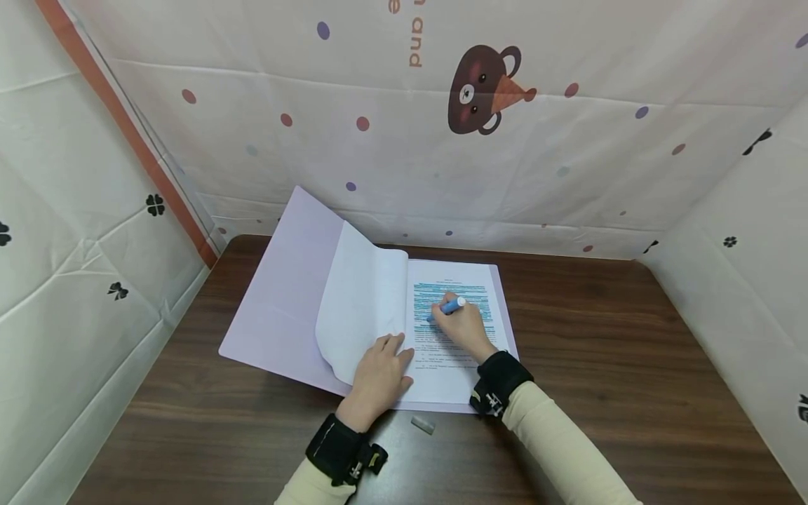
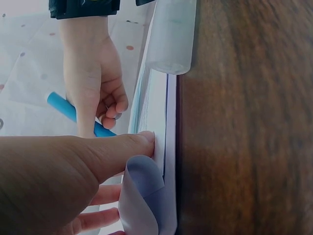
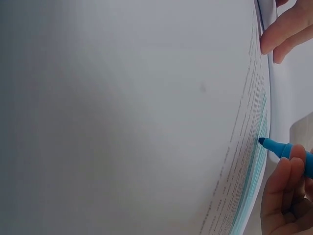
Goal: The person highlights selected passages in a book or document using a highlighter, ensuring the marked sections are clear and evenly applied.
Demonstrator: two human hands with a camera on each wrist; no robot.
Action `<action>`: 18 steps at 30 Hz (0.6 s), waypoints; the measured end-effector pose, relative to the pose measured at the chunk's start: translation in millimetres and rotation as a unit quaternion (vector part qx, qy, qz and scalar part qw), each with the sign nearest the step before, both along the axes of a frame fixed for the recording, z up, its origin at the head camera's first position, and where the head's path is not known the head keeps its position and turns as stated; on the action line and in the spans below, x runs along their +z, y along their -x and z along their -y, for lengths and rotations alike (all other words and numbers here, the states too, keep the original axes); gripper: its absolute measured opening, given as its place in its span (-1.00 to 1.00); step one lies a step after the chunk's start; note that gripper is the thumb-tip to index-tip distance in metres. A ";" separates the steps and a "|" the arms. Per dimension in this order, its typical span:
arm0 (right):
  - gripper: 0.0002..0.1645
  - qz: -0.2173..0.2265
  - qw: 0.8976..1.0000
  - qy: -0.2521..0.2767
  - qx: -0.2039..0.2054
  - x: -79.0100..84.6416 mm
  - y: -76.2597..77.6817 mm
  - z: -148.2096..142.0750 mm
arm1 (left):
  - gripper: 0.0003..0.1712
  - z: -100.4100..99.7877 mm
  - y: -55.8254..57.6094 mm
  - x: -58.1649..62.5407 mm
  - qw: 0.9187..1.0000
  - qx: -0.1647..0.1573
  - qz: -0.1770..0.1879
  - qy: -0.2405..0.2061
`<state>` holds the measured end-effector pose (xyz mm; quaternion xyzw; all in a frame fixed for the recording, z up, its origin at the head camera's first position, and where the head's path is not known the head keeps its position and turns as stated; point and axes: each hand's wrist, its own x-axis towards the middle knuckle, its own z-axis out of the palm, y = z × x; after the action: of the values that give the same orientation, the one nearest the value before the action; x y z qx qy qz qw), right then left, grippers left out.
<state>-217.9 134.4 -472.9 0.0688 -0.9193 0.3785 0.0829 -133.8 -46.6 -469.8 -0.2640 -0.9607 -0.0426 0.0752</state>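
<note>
My right hand point(image 1: 466, 328) pinches a blue marker point(image 1: 453, 305), its tip at the left side of a printed page point(image 1: 442, 382). Blue strokes cover the upper lines of text, and the lower lines are plain. In the right wrist view the dark marker tip touches or nearly touches the page beside those strokes. My left hand point(image 1: 379, 375) rests with extended fingers on the inner edge of the page, by the turned-over white sheets point(image 1: 360, 294). These sheets curl up in an open lilac folder point(image 1: 278, 301). In the left wrist view the thumb lies on the paper.
A small grey cylinder point(image 1: 423, 425), perhaps a marker cap, lies just in front of the folder on the dark wooden table point(image 1: 593, 337). Pale patterned cloth point(image 1: 391, 154) hangs behind the table and at both sides. Each wrist wears a black strap with a camera.
</note>
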 end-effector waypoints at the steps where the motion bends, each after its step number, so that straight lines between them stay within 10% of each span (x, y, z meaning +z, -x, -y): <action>1: -0.70 0.002 1.000 0.000 -0.001 -0.1 -0.1 -0.3 | -0.47 0.1 0.0 -0.2 1.000 0.000 -0.001 0.000; 18: -0.71 0.008 1.000 -0.001 -0.005 -0.1 -1.7 -8.8 | -0.48 0.6 0.2 -2.2 1.000 -0.001 -0.015 -0.006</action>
<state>-216.2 143.1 -473.0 0.0616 -0.9206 0.3777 0.0771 -134.0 -47.2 -472.0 -0.2650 -0.9589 -0.0440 0.0912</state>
